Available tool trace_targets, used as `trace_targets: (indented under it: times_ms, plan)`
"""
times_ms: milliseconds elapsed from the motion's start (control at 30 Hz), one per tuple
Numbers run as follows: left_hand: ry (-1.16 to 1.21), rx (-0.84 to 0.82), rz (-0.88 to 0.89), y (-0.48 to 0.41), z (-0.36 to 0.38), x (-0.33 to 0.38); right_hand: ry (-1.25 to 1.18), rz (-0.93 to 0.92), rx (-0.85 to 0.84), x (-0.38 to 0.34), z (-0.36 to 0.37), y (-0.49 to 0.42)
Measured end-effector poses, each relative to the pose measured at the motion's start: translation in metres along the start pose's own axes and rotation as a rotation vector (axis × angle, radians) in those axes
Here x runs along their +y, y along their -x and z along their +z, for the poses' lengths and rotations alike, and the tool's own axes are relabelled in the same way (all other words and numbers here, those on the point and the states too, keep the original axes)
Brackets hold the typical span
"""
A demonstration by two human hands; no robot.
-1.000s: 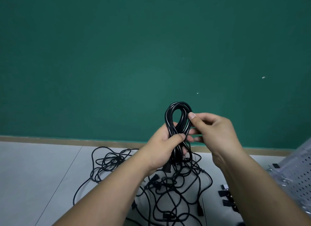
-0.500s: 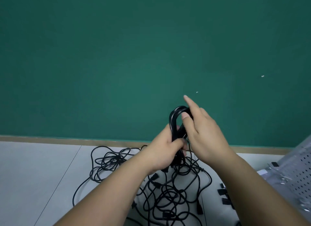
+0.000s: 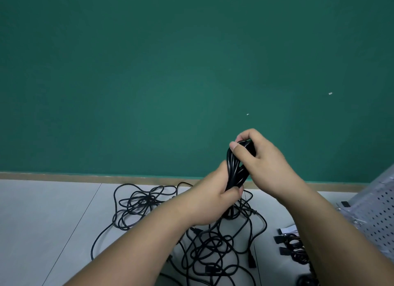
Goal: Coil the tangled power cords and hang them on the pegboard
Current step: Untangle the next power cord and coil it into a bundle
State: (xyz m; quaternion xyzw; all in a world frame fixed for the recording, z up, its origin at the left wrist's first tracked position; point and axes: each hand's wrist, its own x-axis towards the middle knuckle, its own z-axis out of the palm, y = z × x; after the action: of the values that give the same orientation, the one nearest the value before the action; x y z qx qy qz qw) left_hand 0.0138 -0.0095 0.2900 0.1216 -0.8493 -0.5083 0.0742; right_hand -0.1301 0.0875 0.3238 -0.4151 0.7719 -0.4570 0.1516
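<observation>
A coiled black power cord (image 3: pixel 234 168) is held upright in front of the green wall. My left hand (image 3: pixel 213 197) grips the bundle around its lower part. Around the top loop of the coil closes my right hand (image 3: pixel 259 157), thumb in front and fingers curled over the top. Below the hands, a tangle of black power cords (image 3: pixel 204 238) with several plugs lies spread on the grey floor. The perforated grey pegboard (image 3: pixel 377 217) leans at the right edge, partly cut off by the frame.
More coiled black cords with plugs (image 3: pixel 292 247) lie on the floor beside the pegboard. A wooden baseboard (image 3: pixel 64 176) runs along the foot of the green wall (image 3: pixel 149 72). Grey floor tiles extend to the left.
My right hand went from an open touch beside the loop to closing over the top of the coil. The coil tilted slightly right. My left hand kept its grip.
</observation>
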Motion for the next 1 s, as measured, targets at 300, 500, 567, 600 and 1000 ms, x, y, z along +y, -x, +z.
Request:
trace_targets:
  times_ms: [300,500,567,600,1000]
  plan:
    - [0.262,-0.181,-0.001,0.009,-0.005,0.003,0.046,0.027,-0.020,0.006,0.003,-0.003]
    - [0.386,-0.182,-0.024,0.009,-0.008,-0.005,-0.084,0.107,-0.031,0.005,0.009,-0.005]
    - [0.236,-0.098,-0.039,0.003,-0.003,-0.009,0.134,0.052,0.059,0.004,0.010,-0.004]
    - [0.181,-0.062,-0.047,0.000,0.000,-0.009,0.210,0.029,0.108,0.003,0.011,-0.003]
    - [0.319,0.158,-0.124,-0.005,0.000,-0.021,-0.140,0.046,-0.012,0.021,0.025,-0.002]
